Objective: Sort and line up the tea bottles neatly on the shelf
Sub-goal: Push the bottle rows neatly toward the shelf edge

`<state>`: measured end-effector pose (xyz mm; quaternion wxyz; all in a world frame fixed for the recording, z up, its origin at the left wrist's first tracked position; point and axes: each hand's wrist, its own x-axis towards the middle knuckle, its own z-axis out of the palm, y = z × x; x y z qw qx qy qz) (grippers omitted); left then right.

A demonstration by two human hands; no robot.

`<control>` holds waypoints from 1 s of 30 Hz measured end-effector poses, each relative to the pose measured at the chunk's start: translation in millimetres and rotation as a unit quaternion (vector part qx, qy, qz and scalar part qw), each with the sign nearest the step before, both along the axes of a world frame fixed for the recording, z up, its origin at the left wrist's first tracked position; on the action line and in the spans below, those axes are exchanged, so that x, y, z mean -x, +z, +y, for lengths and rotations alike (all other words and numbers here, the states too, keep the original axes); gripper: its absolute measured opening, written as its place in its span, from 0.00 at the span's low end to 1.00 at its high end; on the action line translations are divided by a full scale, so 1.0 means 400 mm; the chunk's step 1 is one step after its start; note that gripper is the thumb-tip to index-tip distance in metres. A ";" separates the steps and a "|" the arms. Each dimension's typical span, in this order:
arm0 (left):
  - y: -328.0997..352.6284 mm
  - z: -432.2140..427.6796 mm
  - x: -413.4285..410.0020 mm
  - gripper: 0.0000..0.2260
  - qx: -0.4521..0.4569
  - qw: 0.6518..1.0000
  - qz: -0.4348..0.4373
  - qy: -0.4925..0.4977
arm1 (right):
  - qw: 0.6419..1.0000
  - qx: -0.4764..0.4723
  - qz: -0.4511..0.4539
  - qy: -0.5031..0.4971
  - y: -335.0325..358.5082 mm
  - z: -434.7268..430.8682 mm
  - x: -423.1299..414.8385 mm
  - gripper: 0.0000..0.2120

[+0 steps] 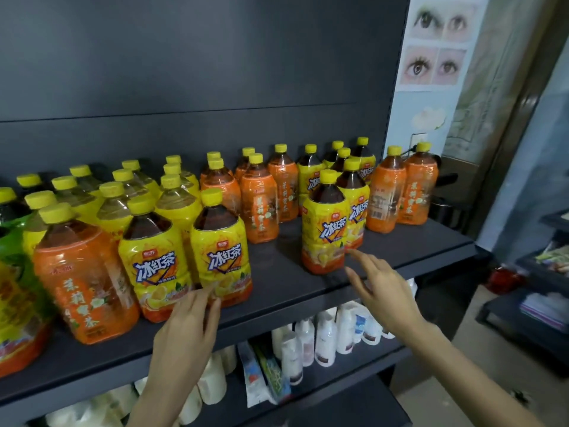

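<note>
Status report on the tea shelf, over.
Left hand open, at base of front yellow-label bottle. Right hand open, reaching beside right yellow-label bottle. Orange-label bottles mixed among yellow; nothing blocking.

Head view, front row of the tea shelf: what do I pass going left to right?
Green-and-yellow bottle → orange-label bottle → yellow-label bottle → second yellow-label bottle → bare shelf → lone yellow-label bottle → right hand.

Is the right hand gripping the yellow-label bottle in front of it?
No: the right hand is open, its fingers spread beside the yellow-label bottle and curled round nothing.
</note>
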<state>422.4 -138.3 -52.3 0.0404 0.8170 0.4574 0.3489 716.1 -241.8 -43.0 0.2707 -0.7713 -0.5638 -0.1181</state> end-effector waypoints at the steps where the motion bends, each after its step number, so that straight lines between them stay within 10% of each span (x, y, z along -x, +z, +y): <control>1: 0.006 -0.006 -0.007 0.14 0.006 1.000 0.009 0.007 | 1.000 -0.002 0.000 -0.010 -0.002 -0.023 -0.023 0.21; 21: 0.095 -0.027 -0.504 0.36 0.098 0.993 -0.068 0.014 | 0.999 0.000 0.021 0.032 0.088 -0.009 -0.505 0.28; 30: 0.104 0.073 -0.597 0.44 0.200 0.945 -0.236 -0.110 | 0.992 -0.070 0.100 0.040 0.164 0.216 -0.633 0.35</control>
